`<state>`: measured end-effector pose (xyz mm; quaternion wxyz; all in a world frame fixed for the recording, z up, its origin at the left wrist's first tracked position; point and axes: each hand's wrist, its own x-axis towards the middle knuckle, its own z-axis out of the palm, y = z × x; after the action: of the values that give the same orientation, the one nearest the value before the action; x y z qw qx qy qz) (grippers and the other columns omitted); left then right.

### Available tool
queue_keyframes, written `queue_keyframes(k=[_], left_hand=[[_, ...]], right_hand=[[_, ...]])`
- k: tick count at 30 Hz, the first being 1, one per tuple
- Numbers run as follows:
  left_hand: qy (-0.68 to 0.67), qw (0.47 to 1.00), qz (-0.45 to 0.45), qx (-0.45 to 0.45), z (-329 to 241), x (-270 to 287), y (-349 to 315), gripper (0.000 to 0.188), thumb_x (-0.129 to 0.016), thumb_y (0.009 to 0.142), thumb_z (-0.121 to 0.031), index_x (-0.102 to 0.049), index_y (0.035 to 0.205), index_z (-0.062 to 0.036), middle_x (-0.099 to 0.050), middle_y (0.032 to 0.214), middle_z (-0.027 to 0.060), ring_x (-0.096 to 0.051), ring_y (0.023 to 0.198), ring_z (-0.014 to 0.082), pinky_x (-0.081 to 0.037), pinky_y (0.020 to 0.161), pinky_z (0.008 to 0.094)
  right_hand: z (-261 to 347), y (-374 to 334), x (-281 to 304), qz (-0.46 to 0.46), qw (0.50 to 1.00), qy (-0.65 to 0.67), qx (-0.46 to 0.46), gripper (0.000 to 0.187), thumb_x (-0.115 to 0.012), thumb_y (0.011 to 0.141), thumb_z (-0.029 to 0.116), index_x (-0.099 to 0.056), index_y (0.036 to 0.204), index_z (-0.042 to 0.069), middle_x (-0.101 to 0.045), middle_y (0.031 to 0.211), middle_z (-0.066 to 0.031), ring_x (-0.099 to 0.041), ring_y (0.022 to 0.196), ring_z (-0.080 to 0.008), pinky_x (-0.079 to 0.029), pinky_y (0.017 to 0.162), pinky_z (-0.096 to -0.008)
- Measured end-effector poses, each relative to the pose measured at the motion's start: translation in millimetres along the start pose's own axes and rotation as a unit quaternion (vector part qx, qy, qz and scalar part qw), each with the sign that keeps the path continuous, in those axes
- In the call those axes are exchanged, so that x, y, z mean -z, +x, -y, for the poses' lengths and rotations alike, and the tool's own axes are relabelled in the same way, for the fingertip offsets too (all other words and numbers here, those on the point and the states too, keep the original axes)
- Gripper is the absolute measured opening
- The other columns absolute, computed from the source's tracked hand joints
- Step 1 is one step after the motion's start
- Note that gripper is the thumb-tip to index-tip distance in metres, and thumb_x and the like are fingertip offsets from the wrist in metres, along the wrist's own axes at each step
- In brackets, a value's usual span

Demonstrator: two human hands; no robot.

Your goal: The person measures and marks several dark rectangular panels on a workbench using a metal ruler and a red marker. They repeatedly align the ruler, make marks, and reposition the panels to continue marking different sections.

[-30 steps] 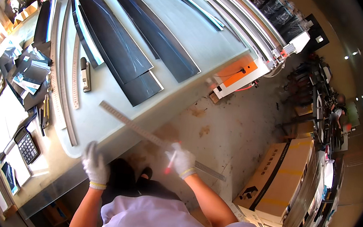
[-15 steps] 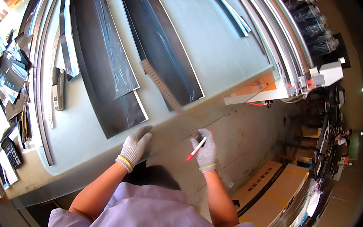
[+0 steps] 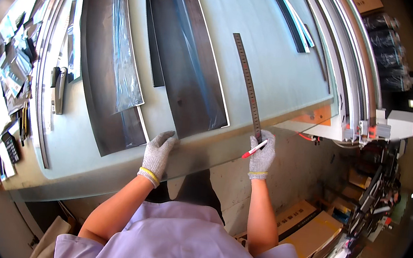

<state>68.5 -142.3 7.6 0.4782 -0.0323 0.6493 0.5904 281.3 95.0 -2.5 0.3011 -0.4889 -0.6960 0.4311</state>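
Note:
My right hand point(image 3: 263, 156), in a grey knit glove, grips the near end of a long dark steel ruler point(image 3: 247, 78) and a white marker pen with a red tip point(image 3: 254, 150). The ruler points away over the table, to the right of a dark strip-shaped sheet point(image 3: 199, 84) with wrinkled blue film on it. At the table's front edge is my gloved left hand point(image 3: 158, 155), fingers extended and holding nothing. It lies between that sheet's near end and a second dark sheet point(image 3: 98, 64) to its left; whether it touches either I cannot tell.
A stapler-like tool point(image 3: 59, 91) and a long metal strip point(image 3: 39, 124) lie on the table point(image 3: 76, 162) at left, beyond them scraps point(image 3: 10, 66) and a calculator point(image 3: 11, 148). Metal rails point(image 3: 345, 68) run along the right. A cardboard box point(image 3: 310, 227) stands below right.
My right hand has moved right and farther out with the ruler and marker. The ruler has swung from slanting left across the sheet to lying right of it. My left hand has shifted slightly.

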Motion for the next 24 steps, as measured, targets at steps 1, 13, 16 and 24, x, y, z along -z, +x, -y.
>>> queue_keyframes(k=[1,13,16,24], left_hand=[[-0.003,1.000,-0.018,-0.003,1,-5,0,0.040,-0.060,0.105,-0.019,-0.060,0.138,0.0038,-0.074,0.111,0.0167,-0.072,0.102,0.0228,-0.057,0.096,0.0353],[0.092,0.979,-0.163,-0.083,26,-49,23,0.018,-0.070,0.098,-0.015,-0.068,0.091,0.0016,-0.069,0.077,0.0064,-0.066,0.066,0.0142,-0.055,0.063,0.0291],[0.054,0.978,-0.184,-0.086,22,-61,25,0.014,-0.069,0.097,-0.013,-0.067,0.090,-0.0008,-0.072,0.080,0.0074,-0.065,0.063,0.0117,-0.053,0.059,0.0260],[-0.007,0.982,-0.146,-0.121,-89,-84,70,0.021,-0.065,0.098,-0.018,-0.071,0.102,0.0016,-0.075,0.083,0.0089,-0.070,0.069,0.0133,-0.053,0.060,0.0274]], right_hand=[[-2,8,0,0.009,1.000,0.004,0.006,0.033,-0.078,0.088,-0.004,-0.063,0.117,0.003,-0.065,0.104,-0.0036,-0.060,0.093,-0.0130,-0.054,0.084,-0.0299],[-27,74,22,0.111,0.994,-0.007,0.000,0.037,-0.080,0.086,-0.004,-0.062,0.118,0.004,-0.068,0.101,-0.0052,-0.062,0.090,-0.0133,-0.055,0.082,-0.0308],[-45,81,25,0.111,0.994,-0.012,0.005,0.038,-0.080,0.085,-0.005,-0.062,0.118,0.004,-0.067,0.100,-0.0046,-0.062,0.090,-0.0134,-0.055,0.081,-0.0306],[-47,93,21,0.097,0.994,-0.052,0.000,0.037,-0.077,0.086,-0.006,-0.061,0.118,0.005,-0.067,0.099,-0.0039,-0.062,0.088,-0.0132,-0.055,0.083,-0.0299]])
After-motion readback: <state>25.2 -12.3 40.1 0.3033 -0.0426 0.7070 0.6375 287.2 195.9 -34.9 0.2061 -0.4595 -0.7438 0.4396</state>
